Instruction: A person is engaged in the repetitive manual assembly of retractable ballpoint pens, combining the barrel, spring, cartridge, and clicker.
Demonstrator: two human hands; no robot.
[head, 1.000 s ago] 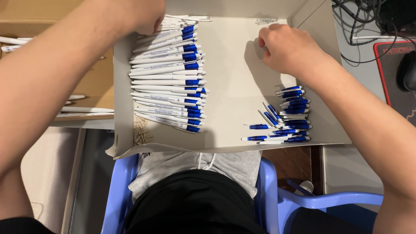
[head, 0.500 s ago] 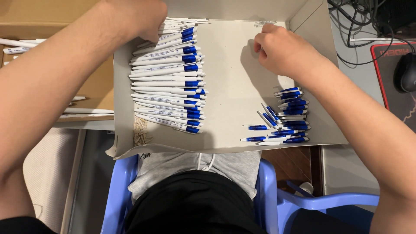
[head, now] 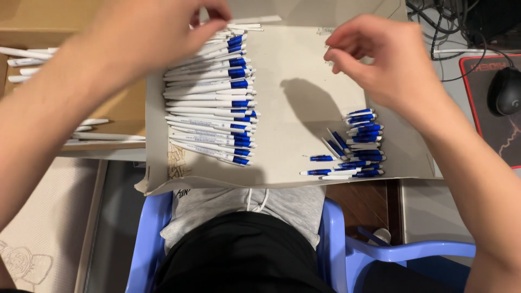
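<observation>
Here we note, at the far left, a cardboard box (head: 122, 111) with loose white pens (head: 24, 61) lying on it. Our left hand (head: 163, 30) hovers above the far left corner of the cardboard sheet (head: 296, 70) on our lap, fingers bent downward toward the top of the pen stack; it is blurred, and we cannot tell whether it grips anything. Beneath it, a stack of white pens with blue grips (head: 211, 100) runs down the sheet's left half, the pens lying crosswise. A small cluster of springs (head: 176, 161) sits at the near left corner. Our right hand (head: 382, 62) hangs over the far right part, fingertips pinched together; whatever they hold is too small to make out. A pile of short blue pen parts (head: 355, 146) lies at the near right edge. A computer mouse (head: 504, 89) rests on the desk beyond.
</observation>
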